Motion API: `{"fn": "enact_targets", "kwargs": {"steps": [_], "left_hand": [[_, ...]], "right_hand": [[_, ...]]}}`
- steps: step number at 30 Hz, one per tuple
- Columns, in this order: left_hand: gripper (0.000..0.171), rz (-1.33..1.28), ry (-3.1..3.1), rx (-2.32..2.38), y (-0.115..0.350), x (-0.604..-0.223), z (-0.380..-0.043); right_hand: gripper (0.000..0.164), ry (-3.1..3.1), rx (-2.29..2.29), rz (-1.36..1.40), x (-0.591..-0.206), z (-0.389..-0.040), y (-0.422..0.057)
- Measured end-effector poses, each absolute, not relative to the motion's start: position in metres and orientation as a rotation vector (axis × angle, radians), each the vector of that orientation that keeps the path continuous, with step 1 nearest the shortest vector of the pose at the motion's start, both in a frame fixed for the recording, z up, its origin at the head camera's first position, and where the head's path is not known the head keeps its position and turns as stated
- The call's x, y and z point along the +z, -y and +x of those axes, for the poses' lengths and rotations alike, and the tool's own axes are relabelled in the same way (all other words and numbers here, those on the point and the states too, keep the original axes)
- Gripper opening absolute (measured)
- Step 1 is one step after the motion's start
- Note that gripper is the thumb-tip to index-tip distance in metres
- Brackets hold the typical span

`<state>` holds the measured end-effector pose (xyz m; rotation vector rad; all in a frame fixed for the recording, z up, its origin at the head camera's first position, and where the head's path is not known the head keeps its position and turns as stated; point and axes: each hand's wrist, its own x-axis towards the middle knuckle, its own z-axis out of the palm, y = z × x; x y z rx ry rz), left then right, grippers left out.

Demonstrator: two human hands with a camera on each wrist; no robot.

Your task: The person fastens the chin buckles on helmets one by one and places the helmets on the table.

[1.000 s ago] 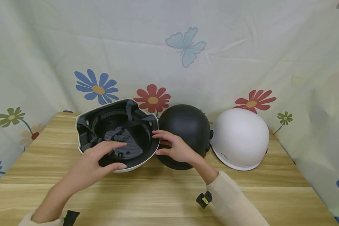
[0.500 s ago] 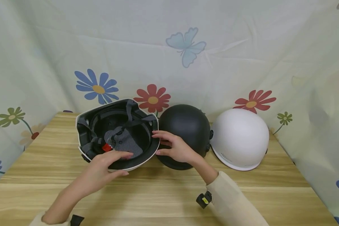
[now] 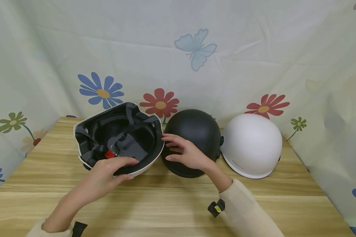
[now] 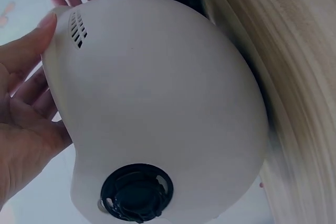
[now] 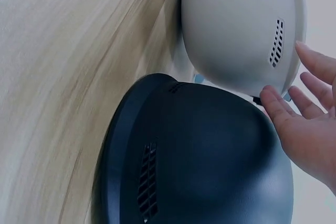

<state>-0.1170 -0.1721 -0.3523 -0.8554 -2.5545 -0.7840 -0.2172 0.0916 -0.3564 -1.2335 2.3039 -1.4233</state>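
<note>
A white helmet [image 3: 148, 165] lies upside down at the left of the table, its black lining, straps and red buckle [image 3: 109, 154] facing up. My left hand [image 3: 105, 174] pinches its near rim, fingers inside and thumb on the outer shell. In the left wrist view, the shell [image 4: 157, 93] shows a vent and a black round knob [image 4: 137, 192]. At the right rim is my right hand [image 3: 190, 156], fingers loosely extended, fingertips right at the edge and thumb apart below. This hand also overlaps a black helmet [image 3: 192, 128] standing upright beside the white one.
Another white helmet [image 3: 252, 141] stands upright to the right of the black one, close against it. All three rest on a wood-grain table [image 3: 172, 207]. Behind hangs a pale curtain [image 3: 240, 59] printed with flowers and a butterfly.
My left hand has come from over the lining to the near rim, uncovering the red buckle. The upturned helmet has shifted slightly left and tilted. My right hand has barely moved.
</note>
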Motion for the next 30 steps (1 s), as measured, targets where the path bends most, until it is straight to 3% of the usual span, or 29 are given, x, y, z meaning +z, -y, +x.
{"fn": "enact_targets", "kwargs": {"steps": [14, 21, 30], "left_hand": [[0.053, -0.729, 2.298, -0.683, 0.178, -0.336, -0.119], [0.042, -0.694, 2.177, -0.757, 0.184, -0.325, -0.120], [0.034, -0.378, 2.260, -1.068, 0.195, -0.321, -0.118]], "right_hand": [[0.054, -2.275, -1.443, -1.165, -0.356, -0.216, -0.095], [0.052, -2.280, -1.442, -1.143, -0.356, -0.216, -0.095], [0.052, -2.278, -1.437, -1.134, -0.355, -0.213, -0.095]]}}
